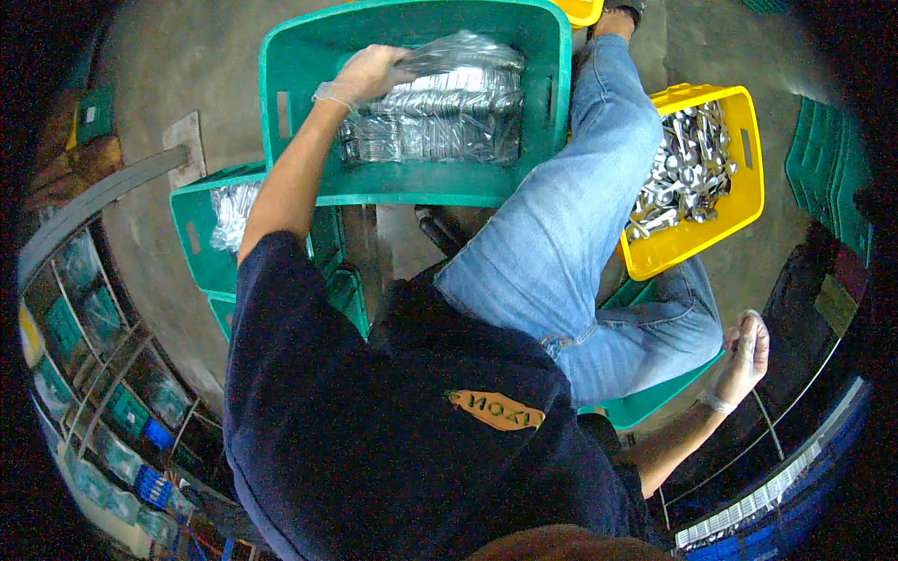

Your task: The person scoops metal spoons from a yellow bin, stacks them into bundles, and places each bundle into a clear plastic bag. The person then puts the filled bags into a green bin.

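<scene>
My left hand (372, 73), in a clear disposable glove, reaches into a large green plastic crate (414, 186). It grips a clear plastic packet (459, 52), blurred at its edges, above the packed rows. Below that packet, rows of plastic-wrapped metal cutlery (431, 130) stand close together on the crate's floor. My right hand (747, 350) wears a similar glove and is raised at the right, beyond my bent knee. Its fingers are curled together, and nothing shows in them. Nearest to it is a yellow plastic crate (754, 165) holding loose metal spoons (687, 165).
A smaller green crate (203, 263) with wrapped packets (231, 214) stands left of the large one. Wire shelving (105, 357) curves along the left side. Stacked green crates (828, 168) stand far right. Another yellow crate (582, 10) shows at the top, beside my foot (621, 17).
</scene>
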Demonstrator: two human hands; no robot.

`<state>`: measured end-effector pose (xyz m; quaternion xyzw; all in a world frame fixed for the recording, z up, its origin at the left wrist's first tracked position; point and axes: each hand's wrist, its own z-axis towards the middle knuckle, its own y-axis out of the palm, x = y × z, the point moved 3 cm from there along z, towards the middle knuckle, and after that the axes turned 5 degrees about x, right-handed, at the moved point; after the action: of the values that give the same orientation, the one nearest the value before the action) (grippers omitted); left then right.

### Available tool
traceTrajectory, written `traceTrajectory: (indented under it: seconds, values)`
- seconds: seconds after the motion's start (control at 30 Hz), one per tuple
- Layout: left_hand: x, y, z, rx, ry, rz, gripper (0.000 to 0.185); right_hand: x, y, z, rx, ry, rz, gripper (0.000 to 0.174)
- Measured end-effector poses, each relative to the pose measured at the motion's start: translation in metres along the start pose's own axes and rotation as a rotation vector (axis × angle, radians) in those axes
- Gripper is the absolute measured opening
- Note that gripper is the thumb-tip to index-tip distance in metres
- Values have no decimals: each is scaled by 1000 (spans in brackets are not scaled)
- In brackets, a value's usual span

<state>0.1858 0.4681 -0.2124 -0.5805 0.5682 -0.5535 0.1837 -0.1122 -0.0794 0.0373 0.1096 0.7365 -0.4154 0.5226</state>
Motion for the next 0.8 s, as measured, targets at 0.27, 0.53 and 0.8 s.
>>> traceTrajectory:
  seconds: [0.27, 0.53, 0.8]
  values:
    - [-166, 135, 14, -439, -221, 379, 30, 54, -32, 9, 61, 163, -340, 22]
    - [-186, 165, 15, -474, -323, 372, 32, 54, -42, 31, 133, 120, -445, 25]
    - [-70, 91, 19, 216, -312, 132, 35, 61, -15, 74, 1, -37, -538, 32]
